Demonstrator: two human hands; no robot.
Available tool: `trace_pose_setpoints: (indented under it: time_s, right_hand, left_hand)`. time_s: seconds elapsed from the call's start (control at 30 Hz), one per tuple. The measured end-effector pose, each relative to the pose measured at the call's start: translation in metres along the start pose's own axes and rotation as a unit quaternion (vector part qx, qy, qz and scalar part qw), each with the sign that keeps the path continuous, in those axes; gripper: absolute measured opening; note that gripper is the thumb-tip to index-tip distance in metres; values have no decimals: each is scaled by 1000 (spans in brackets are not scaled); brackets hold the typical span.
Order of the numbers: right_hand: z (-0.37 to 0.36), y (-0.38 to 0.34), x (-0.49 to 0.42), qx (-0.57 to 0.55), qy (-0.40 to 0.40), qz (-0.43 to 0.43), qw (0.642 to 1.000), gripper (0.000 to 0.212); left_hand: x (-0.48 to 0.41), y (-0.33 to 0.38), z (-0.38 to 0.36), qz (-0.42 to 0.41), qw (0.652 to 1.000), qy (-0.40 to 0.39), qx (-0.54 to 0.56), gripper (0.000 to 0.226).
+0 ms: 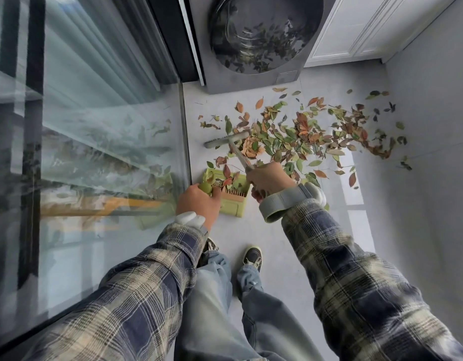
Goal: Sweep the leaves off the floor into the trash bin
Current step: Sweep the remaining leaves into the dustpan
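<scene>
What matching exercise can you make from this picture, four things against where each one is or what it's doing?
Things:
1 left hand
2 right hand
3 broom head
4 washing machine

Places or states:
A grips the broom handle
B stands at the far end of the floor
C holds the green dustpan
D lies at the leaf pile's left edge

Pairs: 1-C, 2-A, 3-D, 4-B.

Pale grey floor (282,238) meets a glass panel (94,121) at 9 o'clock, a washing machine (298,76) at 12, white cabinets (355,27) at 1.
</scene>
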State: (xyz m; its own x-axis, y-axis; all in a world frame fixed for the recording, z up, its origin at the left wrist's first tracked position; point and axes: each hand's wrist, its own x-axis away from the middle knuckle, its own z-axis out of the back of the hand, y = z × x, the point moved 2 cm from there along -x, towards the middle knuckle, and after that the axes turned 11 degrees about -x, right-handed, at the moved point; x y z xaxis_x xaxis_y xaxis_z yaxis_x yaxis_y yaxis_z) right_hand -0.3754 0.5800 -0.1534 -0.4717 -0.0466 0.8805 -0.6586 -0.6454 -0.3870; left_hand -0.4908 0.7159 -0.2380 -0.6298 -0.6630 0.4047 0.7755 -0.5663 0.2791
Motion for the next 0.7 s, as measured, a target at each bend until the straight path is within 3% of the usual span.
trace_pose_setpoints:
  time_s: [0.17, 0.27, 0.37, 0.57, 0.7]
  right_hand:
    - [16, 13, 14, 114, -11, 19, 993, 29]
    - [31, 7, 27, 169, -27, 30, 985, 17]
    - [45, 1, 33, 161, -21, 51, 985, 7]
    - [47, 0, 25, 161, 1, 17, 987, 22]
    - [29, 8, 9, 103, 0, 11, 995, 17]
  left_hand:
    - [0, -2, 2, -1, 1000, -5, -1, 40]
    - [1, 0, 2, 8, 1000, -12, -7, 40]
    - [2, 0, 2, 11, 1000, -11, -7, 42]
    - [3, -3, 0, 2, 1000, 1, -13, 42]
    - [3, -1, -1, -6, 1000, 11, -19, 42]
